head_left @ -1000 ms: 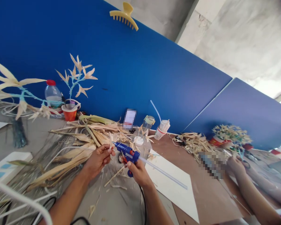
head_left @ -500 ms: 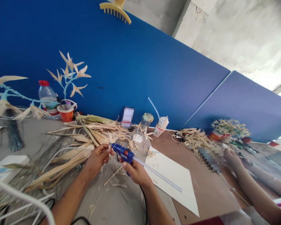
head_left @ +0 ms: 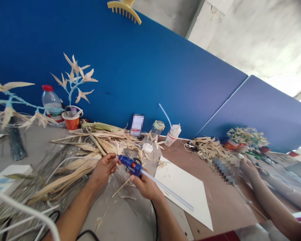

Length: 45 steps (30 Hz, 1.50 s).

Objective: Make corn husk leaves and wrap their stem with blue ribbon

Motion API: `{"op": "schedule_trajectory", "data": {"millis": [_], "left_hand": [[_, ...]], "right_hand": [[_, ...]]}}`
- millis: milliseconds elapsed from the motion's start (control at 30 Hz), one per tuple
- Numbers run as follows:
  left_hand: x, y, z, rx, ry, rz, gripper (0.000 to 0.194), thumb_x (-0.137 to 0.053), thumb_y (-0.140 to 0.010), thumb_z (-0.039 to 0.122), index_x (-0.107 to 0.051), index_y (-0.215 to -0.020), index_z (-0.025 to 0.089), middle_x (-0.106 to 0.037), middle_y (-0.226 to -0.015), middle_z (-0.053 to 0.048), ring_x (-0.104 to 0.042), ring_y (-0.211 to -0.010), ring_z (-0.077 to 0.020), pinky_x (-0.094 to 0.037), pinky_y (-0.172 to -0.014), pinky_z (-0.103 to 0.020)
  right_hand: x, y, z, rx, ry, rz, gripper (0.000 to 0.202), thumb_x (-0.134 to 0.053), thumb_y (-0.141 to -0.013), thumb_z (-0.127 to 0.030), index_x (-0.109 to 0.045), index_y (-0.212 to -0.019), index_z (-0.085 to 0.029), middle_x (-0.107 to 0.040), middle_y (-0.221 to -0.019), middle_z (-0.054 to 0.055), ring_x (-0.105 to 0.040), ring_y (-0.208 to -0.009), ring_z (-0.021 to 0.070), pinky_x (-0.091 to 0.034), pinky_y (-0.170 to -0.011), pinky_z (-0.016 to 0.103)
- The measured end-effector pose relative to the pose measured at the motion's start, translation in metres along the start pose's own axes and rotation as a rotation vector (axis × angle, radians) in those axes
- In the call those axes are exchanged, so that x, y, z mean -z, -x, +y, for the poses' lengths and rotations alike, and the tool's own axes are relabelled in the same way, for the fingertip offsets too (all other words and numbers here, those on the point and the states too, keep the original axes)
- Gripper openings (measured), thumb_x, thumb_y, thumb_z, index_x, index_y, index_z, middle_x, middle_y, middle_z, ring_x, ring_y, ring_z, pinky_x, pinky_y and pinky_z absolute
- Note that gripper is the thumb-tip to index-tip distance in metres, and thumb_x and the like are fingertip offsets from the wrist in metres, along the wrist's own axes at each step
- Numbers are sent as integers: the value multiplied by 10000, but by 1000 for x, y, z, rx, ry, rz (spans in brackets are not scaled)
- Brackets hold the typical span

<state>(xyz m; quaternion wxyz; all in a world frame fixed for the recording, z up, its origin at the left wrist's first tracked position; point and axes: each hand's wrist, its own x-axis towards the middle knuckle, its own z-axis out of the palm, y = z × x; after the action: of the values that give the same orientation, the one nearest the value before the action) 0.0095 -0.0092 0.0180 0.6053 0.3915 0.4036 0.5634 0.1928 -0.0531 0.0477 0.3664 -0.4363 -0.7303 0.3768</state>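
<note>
Blue partition [head_left: 165,67]; glue gun [head_left: 127,162]; illegible bottle label [head_left: 55,115]

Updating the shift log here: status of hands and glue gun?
Right hand holding glue gun, glue stick protruding behind. Left hand by gun's front end, hold unclear. Dried husks close by; nothing seen blocking.

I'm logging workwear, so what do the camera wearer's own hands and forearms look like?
The left hand and right hand are ungloved, with no watch or bracelet visible. The left forearm and right forearm show no sleeve before the picture's edge. I can't make out any rings.
</note>
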Motion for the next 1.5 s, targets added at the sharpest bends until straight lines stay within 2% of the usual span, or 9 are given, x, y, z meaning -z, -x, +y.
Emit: {"op": "schedule_trajectory", "data": {"millis": [367,567,833,1200,1500], "left_hand": [[-1,1,0,-2,-3,-5,280,-723,-655,361,-584,-781,154,-631,-644,-3,-345,-403,-41,-228,-419,-202],[2,0,-2,-23,-10,-20,235,-720,-665,328,-585,-753,156,-577,-605,33,-353,-409,-39,-221,-416,-197],[0,0,0,-8,-12,15,273,-733,-628,343,-577,-760,163,-544,-571,47,-349,-397,-45,-228,-407,-198],[-2,2,2,0,-21,5,275,-727,-641,355,-603,-781,154,-629,-647,-8,-348,-413,-48,-242,-416,-202],[3,0,-3,-4,-18,14,268,-732,-649,343,-593,-789,162,-554,-581,39,-357,-411,-48,-237,-412,-192]], "right_hand": [[-1,-1,-5,-32,21,35,260,-512,-836,-336,-623,-1001,-168,-647,-895,47,-579,-789,178,-478,-743,289],[-1,1,-5,-34,20,11,247,-520,-833,-344,-642,-973,-179,-643,-880,43,-574,-757,179,-474,-713,287],[-1,1,-5,-10,5,30,251,-523,-831,-343,-634,-981,-174,-636,-864,42,-563,-740,168,-465,-705,278],[-1,-1,-8,-31,36,40,260,-511,-836,-362,-629,-972,-174,-648,-876,51,-572,-746,179,-479,-723,298],[-1,2,-8,-32,39,22,243,-526,-832,-352,-640,-952,-175,-657,-878,53,-585,-787,197,-475,-736,302]]}}
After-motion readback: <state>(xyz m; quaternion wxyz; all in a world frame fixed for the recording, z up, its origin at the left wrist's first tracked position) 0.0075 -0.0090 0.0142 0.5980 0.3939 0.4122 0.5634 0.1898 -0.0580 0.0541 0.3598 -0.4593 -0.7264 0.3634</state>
